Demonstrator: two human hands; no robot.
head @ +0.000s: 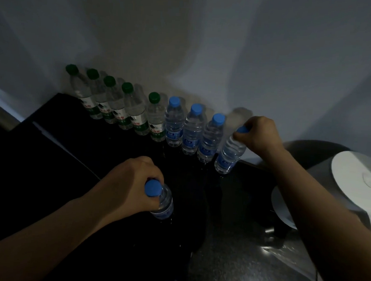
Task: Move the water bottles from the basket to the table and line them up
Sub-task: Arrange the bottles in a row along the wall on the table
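The left grip (133, 180) is reaching in from the lower left, forearm stretched across the dark tabletop (227, 260), knuckles up. Its fingers are curling round the neck of a blue-capped bottle (165, 206) just under the cap, grasping it upright near the front. Whether the base is touching the surface is not clear.

The right grip (260, 133) is coming in from the lower right, wrist bent downward. It is clenching the cap and neck of a second blue-capped bottle (230, 155), which is sitting at the right end of the row.

Beside it, three blue-capped bottles (193, 130) are standing close together along the wall (206, 44). Further left, five green-capped bottles (117, 106) are carrying on the same line.

The green-capped ones are wearing white-and-green labels with a dark mountain shape and red characters, too blurred to read. The blue-capped ones are showing blue labels with a small white mark, also unreadable.

A white rounded appliance (360, 181) is sitting at the right edge.
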